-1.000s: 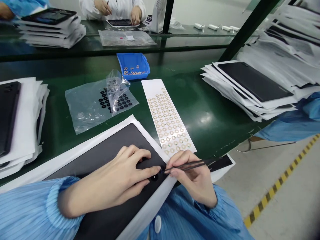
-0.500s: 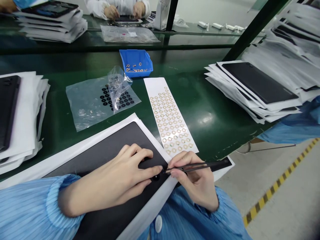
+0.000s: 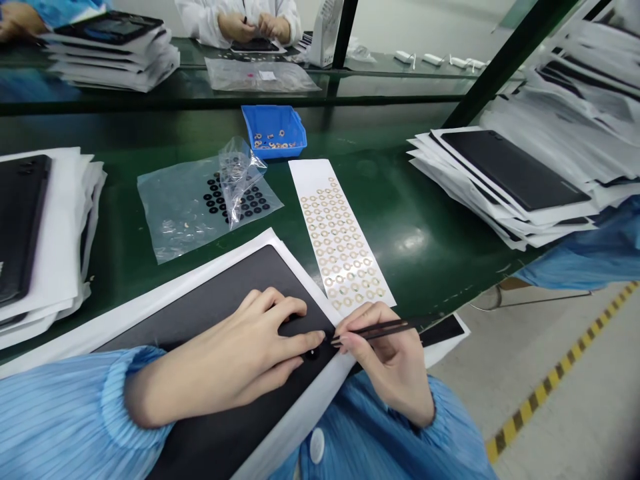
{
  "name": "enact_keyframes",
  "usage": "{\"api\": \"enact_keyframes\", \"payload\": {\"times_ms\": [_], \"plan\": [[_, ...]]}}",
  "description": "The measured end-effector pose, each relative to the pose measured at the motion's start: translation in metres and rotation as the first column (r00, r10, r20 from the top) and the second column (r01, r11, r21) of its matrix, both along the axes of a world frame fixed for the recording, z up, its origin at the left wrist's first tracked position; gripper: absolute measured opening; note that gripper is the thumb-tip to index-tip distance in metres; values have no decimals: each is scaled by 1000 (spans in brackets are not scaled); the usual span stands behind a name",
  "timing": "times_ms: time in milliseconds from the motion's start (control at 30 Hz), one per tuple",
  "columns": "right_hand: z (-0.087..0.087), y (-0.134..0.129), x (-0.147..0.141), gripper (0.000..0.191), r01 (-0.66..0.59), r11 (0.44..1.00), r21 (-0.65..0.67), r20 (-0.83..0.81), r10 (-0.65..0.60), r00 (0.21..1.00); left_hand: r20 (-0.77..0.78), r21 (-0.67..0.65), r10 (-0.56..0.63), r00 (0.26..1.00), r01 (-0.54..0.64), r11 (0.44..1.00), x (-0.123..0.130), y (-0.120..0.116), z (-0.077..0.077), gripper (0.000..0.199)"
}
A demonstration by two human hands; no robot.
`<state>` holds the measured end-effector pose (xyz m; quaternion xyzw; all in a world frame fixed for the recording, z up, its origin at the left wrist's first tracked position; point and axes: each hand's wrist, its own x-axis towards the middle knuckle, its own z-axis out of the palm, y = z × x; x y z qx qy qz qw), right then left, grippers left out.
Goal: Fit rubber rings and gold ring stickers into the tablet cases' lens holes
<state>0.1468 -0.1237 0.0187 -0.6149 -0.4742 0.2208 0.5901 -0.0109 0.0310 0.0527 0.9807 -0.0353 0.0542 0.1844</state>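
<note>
Black tweezers (image 3: 380, 329) pinched in your right hand (image 3: 393, 363) reach a small black disc (image 3: 313, 353) on the dark panel (image 3: 200, 313), just beside your flat left hand (image 3: 220, 380); placing it seems the step, needing a steady press.

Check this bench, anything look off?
Two minor things. The clear plastic bag has a few pale bits loose at its lower left, apart from the black rings, and its top is crumpled upward. The white sheets in the stack on the right are fanned unevenly, their edges sticking out.
</note>
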Motion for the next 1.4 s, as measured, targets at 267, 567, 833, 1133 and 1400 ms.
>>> {"api": "enact_keyframes", "payload": {"times_ms": [267, 567, 833, 1133, 1400], "plan": [[6, 5, 4, 10, -22, 1000, -6, -18, 21, 1000, -4, -7, -2, 1000, 2, 1000, -1, 0, 0, 37], [6, 5, 4, 9, -32, 999, 2, -39, 32, 999, 12, 6, -2, 1000, 1, 1000, 0, -1, 2, 34], [7, 5, 3, 9, -19, 1000, -23, -4, 19, 1000, -5, 3, -4, 1000, 4, 1000, 0, 0, 3, 34], [5, 2, 0, 9, -5, 1000, 7, 62, 5, 998, -20, 14, -4, 1000, 4, 1000, 0, -1, 1, 35], [-3, 1, -7, 12, 43, 993, 106, 55, -49, 997, -22, 19, 0, 1000, 1, 1000, 1, -1, 3, 35]]}}
